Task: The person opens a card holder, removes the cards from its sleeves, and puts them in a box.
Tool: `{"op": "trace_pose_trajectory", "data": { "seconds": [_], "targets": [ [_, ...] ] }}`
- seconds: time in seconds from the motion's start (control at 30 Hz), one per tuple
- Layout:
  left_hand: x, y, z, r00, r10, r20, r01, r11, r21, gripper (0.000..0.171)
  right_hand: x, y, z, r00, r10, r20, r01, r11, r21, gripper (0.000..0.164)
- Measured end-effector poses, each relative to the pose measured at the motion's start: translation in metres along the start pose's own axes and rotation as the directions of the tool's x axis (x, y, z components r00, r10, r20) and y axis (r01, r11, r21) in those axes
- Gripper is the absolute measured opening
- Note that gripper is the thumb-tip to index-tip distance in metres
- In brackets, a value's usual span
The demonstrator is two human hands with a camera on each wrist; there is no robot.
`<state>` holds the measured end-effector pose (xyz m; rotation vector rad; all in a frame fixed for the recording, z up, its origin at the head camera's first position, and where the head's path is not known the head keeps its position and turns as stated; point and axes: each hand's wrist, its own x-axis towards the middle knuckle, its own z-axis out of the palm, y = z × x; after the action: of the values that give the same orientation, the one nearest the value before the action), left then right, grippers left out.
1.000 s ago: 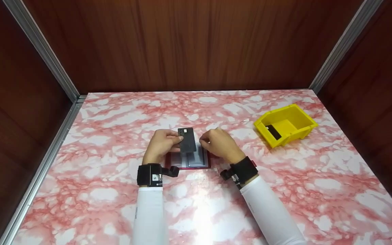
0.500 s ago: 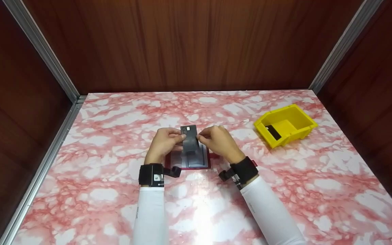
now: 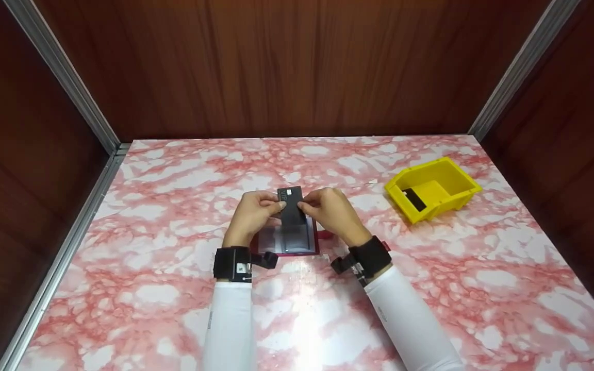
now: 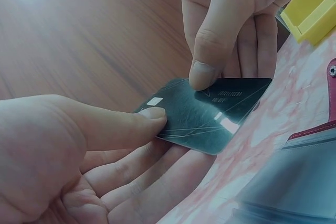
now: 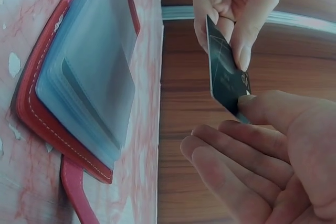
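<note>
A black card [image 3: 291, 206] marked "VIP", with a small light square near one end, is held between both hands above an open card holder. My left hand [image 3: 253, 212] pinches its left edge, thumb on the printed face. On the opposite edge, my right hand [image 3: 332, 210] presses its thumb on the face with fingers behind. The red card holder [image 5: 79, 145] lies on the table below, its clear plastic sleeves [image 5: 94, 66] spread and pink strap [image 5: 76, 187] out to the side. In the head view the card overlaps the sleeves and hides part of them.
A yellow bin [image 3: 433, 188] with a black label patch stands on the right of the pink-and-white marbled table [image 3: 183, 309]. Dark wood panels [image 3: 297, 67] with metal corner rails [image 3: 65, 77] close off the back and sides.
The right hand, earlier apart from the card, now grips its right edge. The card has moved slightly right and away, with the left hand following.
</note>
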<state>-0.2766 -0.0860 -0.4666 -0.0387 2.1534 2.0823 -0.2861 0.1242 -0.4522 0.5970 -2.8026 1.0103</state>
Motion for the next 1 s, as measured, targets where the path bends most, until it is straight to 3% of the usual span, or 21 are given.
{"op": "trace_pose_trajectory", "data": {
  "seconds": [0.27, 0.73, 1.0],
  "targets": [
    [0.0008, -0.0013, 0.0006, 1.0, -0.003, 0.015, 0.003, 1.0, 0.005, 0.013, 0.0, 0.0004, -0.001, 1.0, 0.024, 0.013, -0.024, 0.999, 0.025, 0.018],
    [0.0019, -0.0019, 0.0027, 1.0, 0.003, 0.01, -0.003, 1.0, 0.027, 0.017, 0.0002, -0.0037, -0.0065, 0.988, 0.133, 0.072, -0.146, 0.961, 0.233, 0.012],
    [0.0016, -0.0006, 0.0039, 1.0, -0.008, 0.016, 0.008, 1.0, 0.002, 0.021, 0.0001, -0.0028, -0.0083, 0.995, 0.088, 0.052, -0.098, 0.96, 0.264, 0.013]
  ]
}}
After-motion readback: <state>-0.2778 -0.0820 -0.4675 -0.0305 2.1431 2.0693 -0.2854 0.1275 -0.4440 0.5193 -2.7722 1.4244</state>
